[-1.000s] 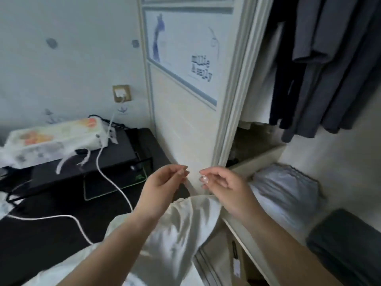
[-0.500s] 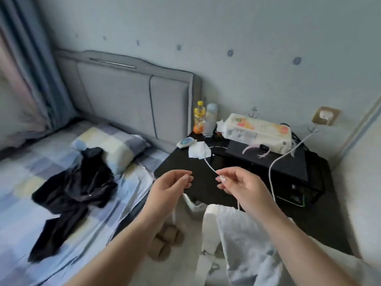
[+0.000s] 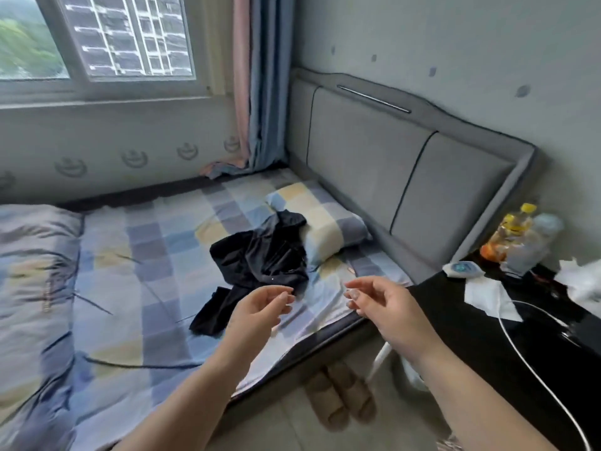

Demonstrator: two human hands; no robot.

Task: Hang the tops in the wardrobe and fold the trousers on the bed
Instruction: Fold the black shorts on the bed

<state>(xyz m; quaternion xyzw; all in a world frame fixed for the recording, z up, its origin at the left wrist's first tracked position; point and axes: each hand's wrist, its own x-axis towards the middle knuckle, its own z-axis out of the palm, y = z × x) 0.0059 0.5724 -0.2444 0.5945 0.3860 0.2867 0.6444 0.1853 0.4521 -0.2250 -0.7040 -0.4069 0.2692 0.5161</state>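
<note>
- Left hand [image 3: 260, 307] and right hand [image 3: 380, 304] hover over the bed's near edge, apart, fingers loosely curled, holding nothing.
- Slippers [image 3: 341, 398] lie on the floor below them, beside the bed [image 3: 130, 288].
- The black trousers [image 3: 260, 265] lie crumpled on the checked sheet, just beyond the hands, one end touching the pillow [image 3: 325, 222].
- To the right, a black nightstand [image 3: 487, 336] carries a white cable [image 3: 533, 369], a tissue [image 3: 484, 294] and bottles [image 3: 517, 236].
- Headboard [image 3: 406, 164], curtain [image 3: 260, 86] and window [image 3: 97, 37] lie behind.

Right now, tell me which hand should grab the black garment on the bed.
Left. The left hand hovers empty beside the black garment, its fingers nearly over the hem. The right hand, also empty, hangs nearer the nightstand.
</note>
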